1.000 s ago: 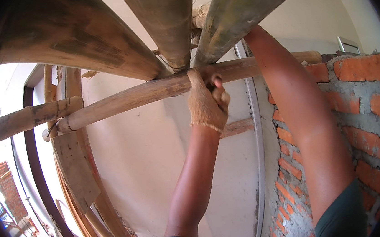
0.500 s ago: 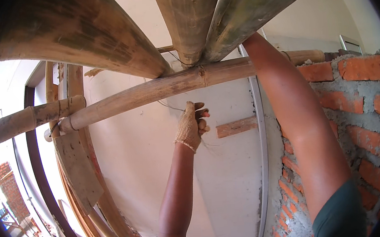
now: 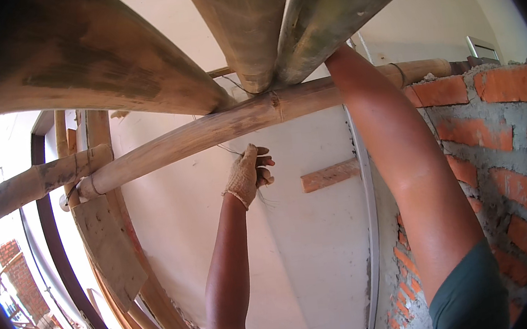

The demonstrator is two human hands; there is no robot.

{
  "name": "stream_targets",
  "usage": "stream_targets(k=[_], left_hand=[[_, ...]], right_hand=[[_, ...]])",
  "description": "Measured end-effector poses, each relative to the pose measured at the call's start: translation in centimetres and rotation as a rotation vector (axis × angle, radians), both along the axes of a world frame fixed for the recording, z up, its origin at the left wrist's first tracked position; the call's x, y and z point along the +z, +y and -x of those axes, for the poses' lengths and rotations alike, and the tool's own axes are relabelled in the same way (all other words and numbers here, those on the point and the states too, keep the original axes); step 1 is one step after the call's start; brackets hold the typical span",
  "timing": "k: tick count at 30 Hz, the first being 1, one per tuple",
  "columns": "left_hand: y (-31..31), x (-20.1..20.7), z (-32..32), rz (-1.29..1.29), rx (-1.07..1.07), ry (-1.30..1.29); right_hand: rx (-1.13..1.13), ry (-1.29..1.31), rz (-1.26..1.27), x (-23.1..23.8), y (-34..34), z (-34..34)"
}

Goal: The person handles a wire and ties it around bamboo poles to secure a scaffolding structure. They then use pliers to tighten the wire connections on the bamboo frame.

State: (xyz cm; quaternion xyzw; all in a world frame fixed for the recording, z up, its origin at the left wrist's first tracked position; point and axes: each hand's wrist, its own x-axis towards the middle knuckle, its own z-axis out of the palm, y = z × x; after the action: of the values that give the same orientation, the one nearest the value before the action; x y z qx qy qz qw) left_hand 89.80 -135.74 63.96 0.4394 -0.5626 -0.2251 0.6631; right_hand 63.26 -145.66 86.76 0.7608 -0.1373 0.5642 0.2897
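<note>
Smooth, pale walls (image 3: 322, 247) are forming the room's background, with rough orange brickwork (image 3: 473, 131) and grey mortar standing at the right. Three thick, rounded bamboo poles (image 3: 95, 60), stained brown and greenish, are converging at one slimmer, jointed crossing pole (image 3: 209, 128). One bare right forearm (image 3: 395, 145) is passing behind the rightmost thick pole, which is hiding the right hand; its grip I cannot tell. Below the crossing pole, the left hand (image 3: 247, 173), wearing a coarse knitted glove, is pinching thin wire (image 3: 230, 149), fine ends dangling beneath its fingers.
</note>
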Motion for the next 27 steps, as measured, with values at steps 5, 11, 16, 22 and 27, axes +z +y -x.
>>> stream_targets(k=[5,11,16,22,27], left_hand=[[-2.0,1.1,2.8,0.068,-0.23,0.179],[-3.2,1.8,6.4,0.165,-0.263,0.178],[-3.3,1.9,9.0,0.14,-0.048,0.097],[-3.3,0.7,11.0,0.157,-0.156,0.053],[-2.8,0.7,12.4,0.232,-0.319,0.217]], right_hand=[[-0.009,0.012,-0.004,0.2,-0.4,0.2],[-0.021,0.04,-0.014,0.3,-0.7,0.0],[-0.031,0.047,-0.01,0.6,-0.5,0.3],[-0.03,0.037,-0.01,1.2,-1.1,0.6],[-0.016,0.024,-0.011,2.4,-1.1,0.8]])
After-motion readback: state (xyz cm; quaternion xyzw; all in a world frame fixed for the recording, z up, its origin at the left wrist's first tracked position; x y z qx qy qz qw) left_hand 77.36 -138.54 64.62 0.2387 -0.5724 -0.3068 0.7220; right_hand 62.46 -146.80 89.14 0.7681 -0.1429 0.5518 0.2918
